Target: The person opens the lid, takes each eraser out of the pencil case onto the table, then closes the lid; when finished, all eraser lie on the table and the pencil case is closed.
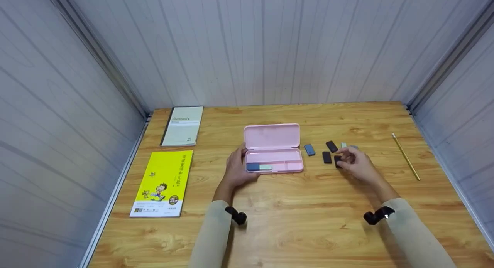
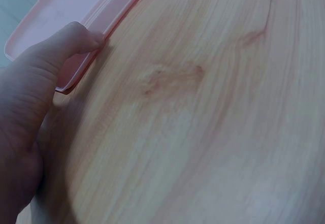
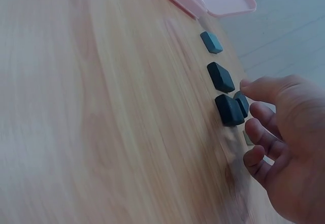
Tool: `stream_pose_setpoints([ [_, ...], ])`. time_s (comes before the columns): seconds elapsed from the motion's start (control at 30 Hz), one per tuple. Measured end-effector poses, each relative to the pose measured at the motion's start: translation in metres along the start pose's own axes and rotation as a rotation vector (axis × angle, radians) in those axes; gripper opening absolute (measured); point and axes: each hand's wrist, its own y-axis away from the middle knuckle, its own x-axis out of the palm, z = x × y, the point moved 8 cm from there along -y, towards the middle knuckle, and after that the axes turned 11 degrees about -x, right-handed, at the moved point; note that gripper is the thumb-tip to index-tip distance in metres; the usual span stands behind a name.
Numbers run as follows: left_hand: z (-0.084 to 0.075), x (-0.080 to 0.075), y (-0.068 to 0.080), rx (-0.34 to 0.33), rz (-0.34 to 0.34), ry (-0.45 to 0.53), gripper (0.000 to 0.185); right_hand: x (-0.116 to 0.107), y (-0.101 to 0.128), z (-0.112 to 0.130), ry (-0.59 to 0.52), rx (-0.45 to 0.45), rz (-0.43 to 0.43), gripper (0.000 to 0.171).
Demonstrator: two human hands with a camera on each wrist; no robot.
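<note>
A pink pencil case (image 1: 272, 137) lies with its lid raised. Inside, along the front left, are a blue eraser (image 1: 252, 167) and a pale green eraser (image 1: 265, 167). My left hand (image 1: 236, 168) grips the case's left end, its thumb (image 2: 76, 37) against the front wall. On the right, my right hand (image 1: 358, 164) hovers at a black eraser (image 1: 338, 161), fingers loosely bent and apart. In the right wrist view that black eraser (image 3: 229, 110) shows no grip around it. Two more black erasers, one nearer the case (image 1: 327, 157) and one farther back (image 1: 331, 146), lie close by.
A blue eraser (image 1: 310, 149) sits right of the case. Beyond my right hand are a pale green eraser (image 1: 343, 145) and a partly hidden grey-blue one (image 1: 354, 147). A pencil (image 1: 406, 157) lies far right; a notebook (image 1: 182, 127) and yellow book (image 1: 164, 179) lie left.
</note>
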Motion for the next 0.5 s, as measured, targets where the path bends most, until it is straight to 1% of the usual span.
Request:
stream_pose_setpoints([
  [0.13, 0.000, 0.000, 0.000, -0.013, 0.003, 0.010, 0.129, 0.005, -0.002, 0.005, -0.001, -0.017, 0.013, 0.032],
  [0.3, 0.000, 0.000, 0.000, -0.022, 0.001, 0.011, 0.130, 0.014, -0.005, 0.012, -0.029, -0.039, 0.036, 0.031],
  [0.5, 0.001, 0.001, -0.001, -0.012, 0.001, 0.003, 0.130, 0.028, -0.010, 0.024, -0.054, -0.080, 0.066, 0.030],
])
